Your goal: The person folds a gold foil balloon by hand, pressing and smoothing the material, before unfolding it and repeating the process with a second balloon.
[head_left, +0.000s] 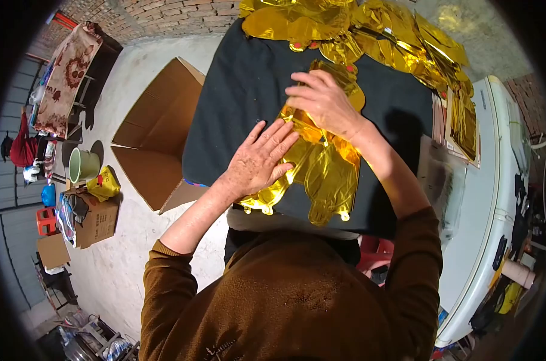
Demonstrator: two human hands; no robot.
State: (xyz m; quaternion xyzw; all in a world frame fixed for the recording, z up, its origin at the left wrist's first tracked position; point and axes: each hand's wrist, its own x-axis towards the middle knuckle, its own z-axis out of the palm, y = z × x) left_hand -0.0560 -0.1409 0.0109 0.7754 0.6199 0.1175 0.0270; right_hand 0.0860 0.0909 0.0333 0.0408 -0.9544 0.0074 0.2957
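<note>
A flat, uninflated gold foil balloon [330, 180] lies on the dark cloth [225, 108] in front of me, its lower parts reaching the near edge. My left hand [258, 157] rests palm down across the left part of the foil, fingers stretched out. Farther up, my right hand [324, 105] is over the upper part of the same balloon, its fingers apart and slightly bent. Part of the foil is hidden beneath both hands. More flat gold foil balloons [297, 21] are heaped along the far edge of the cloth, some with small red spots.
An open cardboard box [155, 135] stands left of the table. At right is a long white appliance-like surface [480, 198] carrying clear plastic bags [438, 180] and a gold foil pack [463, 123]. A green bucket [83, 165] and a smaller carton [95, 219] sit on the floor at left.
</note>
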